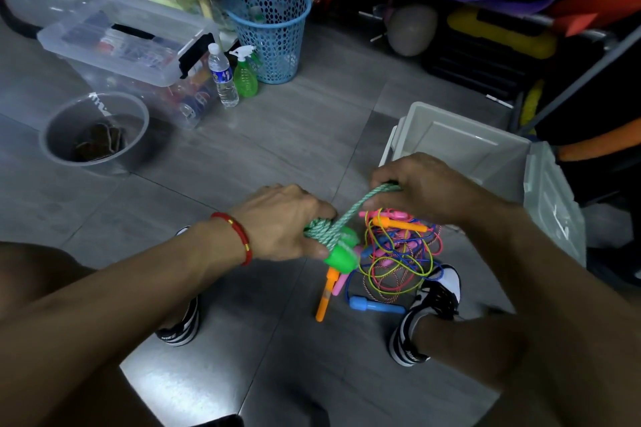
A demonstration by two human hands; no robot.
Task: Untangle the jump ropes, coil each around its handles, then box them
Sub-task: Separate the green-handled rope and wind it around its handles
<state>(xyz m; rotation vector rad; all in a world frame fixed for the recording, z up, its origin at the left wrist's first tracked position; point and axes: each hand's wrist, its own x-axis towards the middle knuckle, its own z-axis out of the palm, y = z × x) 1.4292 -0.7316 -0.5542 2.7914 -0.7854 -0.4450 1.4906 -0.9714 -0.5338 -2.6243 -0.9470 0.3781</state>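
My left hand (282, 222) grips the green handles (341, 253) of a green-and-white braided jump rope, with several turns of that rope coiled round them. A strand of the green rope (357, 206) runs up and right to my right hand (426, 187), which pinches it. Below the hands a tangle of thin jump ropes (399, 253) in yellow, blue, pink and orange lies on the floor, with an orange handle (324, 300) and a blue handle (374, 305) sticking out. A grey open box (461, 139) stands just behind my right hand.
A clear lidded storage bin (121, 42), a water bottle (223, 74), a green spray bottle (244, 74) and a blue mesh basket (274, 31) stand at the back left. A clear round tub (93, 132) sits at left. Rolled mats fill the back right. My two shoes flank the tangle.
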